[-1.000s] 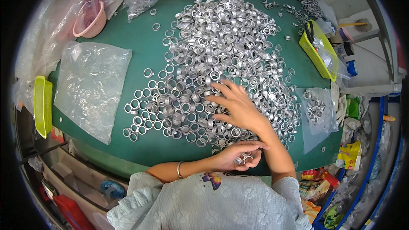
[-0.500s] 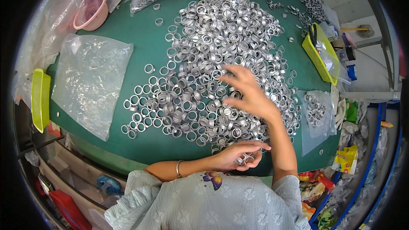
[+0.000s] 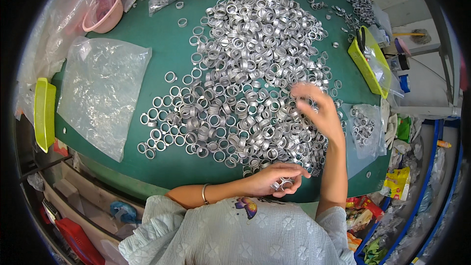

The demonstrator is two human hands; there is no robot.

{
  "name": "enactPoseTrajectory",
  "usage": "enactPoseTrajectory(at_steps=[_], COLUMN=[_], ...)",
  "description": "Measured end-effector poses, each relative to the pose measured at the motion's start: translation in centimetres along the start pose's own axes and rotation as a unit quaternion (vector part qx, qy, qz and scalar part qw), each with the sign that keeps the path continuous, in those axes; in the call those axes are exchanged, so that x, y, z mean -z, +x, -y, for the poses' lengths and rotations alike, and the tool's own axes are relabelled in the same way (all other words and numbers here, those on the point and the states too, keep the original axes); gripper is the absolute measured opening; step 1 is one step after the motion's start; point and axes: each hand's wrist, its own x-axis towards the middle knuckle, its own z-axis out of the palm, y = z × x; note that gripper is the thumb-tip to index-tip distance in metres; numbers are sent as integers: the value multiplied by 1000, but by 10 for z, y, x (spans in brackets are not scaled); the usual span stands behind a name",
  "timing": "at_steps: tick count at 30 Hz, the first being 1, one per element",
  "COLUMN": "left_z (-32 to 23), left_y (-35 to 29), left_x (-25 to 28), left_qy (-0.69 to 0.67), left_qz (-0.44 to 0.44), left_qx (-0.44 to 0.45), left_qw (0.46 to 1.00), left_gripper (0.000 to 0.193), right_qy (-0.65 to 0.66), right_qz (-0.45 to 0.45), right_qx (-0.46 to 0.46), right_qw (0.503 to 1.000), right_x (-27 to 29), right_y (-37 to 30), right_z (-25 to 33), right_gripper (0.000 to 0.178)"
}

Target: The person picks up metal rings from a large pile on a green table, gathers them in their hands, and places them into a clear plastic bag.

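Note:
A large heap of silvery metal rings [image 3: 260,44] covers the middle of the green table. Close to my body, my left hand [image 3: 280,177] is cupped with its fingers curled around a few metal rings [image 3: 282,185]. Above the right side of the heap is my right hand [image 3: 320,110], its fingertips slightly blurred. Its thumb and fingers are bent but apart, and I see nothing between them; rings lie right beneath the fingertips. To the left of the heap, single rings [image 3: 162,115] spread out in a thin layer.
A flat clear plastic bag [image 3: 105,91] lies at left, beside a yellow-green basket [image 3: 45,115]. Another such basket [image 3: 368,61] stands at right, above a bag of rings [image 3: 363,127]. A pink bowl [image 3: 105,17] sits far left; smaller metal parts [image 3: 360,5] lie far right.
My right hand has moved right and slightly nearer, from the middle of the heap to its right side, with its fingers more bent. The left hand stays in place around its rings.

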Motion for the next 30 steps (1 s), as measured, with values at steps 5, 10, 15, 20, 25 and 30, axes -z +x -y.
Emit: enactPoseTrajectory(at_steps=[5,10,15,20,25,30], left_z=[-4,-8,-6,-5,-6,-4], left_y=[2,-3,-2,3,-1,0], left_x=[-6,-3,-2,-6,2,1], left_qy=[17,6,0,9,-2,5], left_qz=[-10,-21,-24,-13,-9,-23], left_qx=[21,11,8,25,14,17], left_qw=[1000,1000,1000,1000,1000,1000], left_gripper=[30,32,32,31,32,32], right_qy=[-320,-190,66,-253,-243,-65], right_qz=[-93,46,174,-131,60,179], right_qx=[9,9,-92,-37,23,43], right_qw=[943,981,978,958,968,981], right_x=[-31,-28,4,-23,-37,-23], right_y=[27,-10,-19,28,11,-23], right_z=[-31,9,10,-24,5,28], right_gripper=[67,54,38,58,61,46])
